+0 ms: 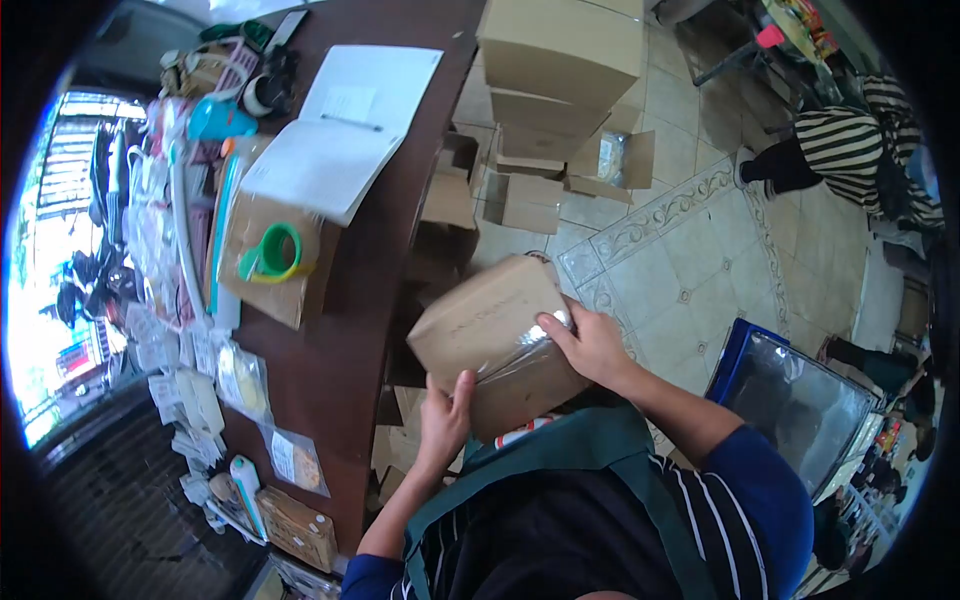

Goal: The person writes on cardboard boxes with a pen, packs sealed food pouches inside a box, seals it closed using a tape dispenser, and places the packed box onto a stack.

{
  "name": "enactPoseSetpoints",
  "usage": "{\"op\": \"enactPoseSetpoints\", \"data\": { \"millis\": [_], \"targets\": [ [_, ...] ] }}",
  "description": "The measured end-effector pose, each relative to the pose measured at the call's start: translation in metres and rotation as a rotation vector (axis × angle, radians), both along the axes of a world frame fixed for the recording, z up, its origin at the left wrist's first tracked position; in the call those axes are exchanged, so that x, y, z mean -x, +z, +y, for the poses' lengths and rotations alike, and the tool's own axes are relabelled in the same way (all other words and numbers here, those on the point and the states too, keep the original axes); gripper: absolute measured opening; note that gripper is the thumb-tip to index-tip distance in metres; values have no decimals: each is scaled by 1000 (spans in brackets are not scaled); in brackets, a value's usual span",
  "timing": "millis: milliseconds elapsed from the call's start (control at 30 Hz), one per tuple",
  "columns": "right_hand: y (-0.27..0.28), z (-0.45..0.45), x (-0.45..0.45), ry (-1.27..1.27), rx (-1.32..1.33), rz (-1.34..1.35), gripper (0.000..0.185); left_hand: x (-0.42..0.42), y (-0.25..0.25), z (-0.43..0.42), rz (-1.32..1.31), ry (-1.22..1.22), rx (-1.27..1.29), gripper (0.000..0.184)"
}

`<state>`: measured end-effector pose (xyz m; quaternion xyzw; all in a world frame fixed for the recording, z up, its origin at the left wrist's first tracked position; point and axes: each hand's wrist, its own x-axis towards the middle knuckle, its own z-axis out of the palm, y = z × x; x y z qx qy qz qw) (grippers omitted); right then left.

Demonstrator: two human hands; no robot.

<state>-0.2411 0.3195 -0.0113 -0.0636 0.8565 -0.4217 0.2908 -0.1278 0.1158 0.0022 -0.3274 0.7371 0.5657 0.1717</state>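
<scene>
A brown cardboard box (490, 315) is held in front of my body, above the floor and beside the table. Clear shiny tape (525, 350) runs across its near side. My left hand (443, 418) grips the near left edge, thumb on the cardboard. On the right, my right hand (592, 345) holds the box's right end, with its thumb pressed on the tape. The fingers beneath the box are hidden. A red and white item (525, 430) shows partly between the box and my green apron (570, 445).
The dark brown table (310, 385) bears an open notebook (345, 130) with a pen, a green tape dispenser (272, 255) on a carton, and several small plastic packets. Stacked cardboard boxes (560, 50) stand on the tiled floor. Another person in stripes (840, 150) is at the right.
</scene>
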Motion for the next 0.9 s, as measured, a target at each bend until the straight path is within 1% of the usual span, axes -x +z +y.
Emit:
{"op": "enactPoseSetpoints", "data": {
  "millis": [33, 67, 100, 133, 167, 233, 267, 333, 367, 400, 433, 500, 533, 567, 633, 700, 733, 767, 800, 867, 900],
  "targets": [
    [-16, 15, 5, -85, -57, -21, 58, 11, -26, 6, 18, -67, 25, 57],
    [-33, 28, 7, -170, -114, -48, 52, 27, -43, 13, 10, -83, 28, 57],
    [-52, 39, 10, -196, -140, -33, 56, 47, -60, 19, -37, -165, 50, 59],
    [-72, 47, 14, -210, -138, -36, 56, 66, -80, 25, -81, -243, 70, 60],
    [-93, 53, 16, -264, -186, -45, 59, 78, -105, 30, -89, -257, 74, 60],
    [-139, 63, 33, -331, -236, -44, 63, 108, -165, 40, -38, -252, -33, 64],
    [-162, 64, 41, -374, -250, -35, 65, 121, -187, 45, -41, -266, -31, 64],
    [-209, 68, 57, -425, -265, -26, 68, 147, -230, 55, -61, -154, -187, 67],
    [-230, 68, 69, -459, -267, 0, 69, 161, -247, 59, -50, -117, -272, 72],
    [-250, 69, 77, -489, -270, 20, 70, 173, -265, 62, -61, -122, -270, 72],
    [-254, 69, 92, -512, -254, -125, 72, 184, -282, 62, -72, -142, -247, 73],
    [-288, 67, 103, -549, -258, -114, 73, 209, -318, 61, -96, -161, -221, 74],
    [-305, 65, 107, -585, -262, -87, 74, 222, -340, 57, -89, -209, -207, 74],
    [-320, 64, 111, -584, -260, -102, 74, 232, -355, 56, -86, -255, -192, 75],
    [-348, 63, 121, -662, -247, -74, 75, 249, -379, 58, -95, -244, -141, 72],
    [-365, 62, 133, -656, -247, -96, 76, 261, -389, 62, -112, -233, -90, 70],
    [-375, 62, 141, -649, -247, -99, 77, 272, -385, 67, -84, -173, -180, 67],
    [-392, 62, 145, -649, -248, -113, 77, 278, -392, 67, -58, -110, -270, 65],
    [-406, 60, 147, -634, -240, -142, 78, 282, -400, 66, -74, -109, -267, 65],
    [-421, 63, 148, -618, -237, -183, 79, 283, -434, 59, 114, -235, -291, 63],
    [-423, 68, 153, -640, -202, -203, 80, 285, -450, 59, 124, -224, -305, 63]
  ]
}}
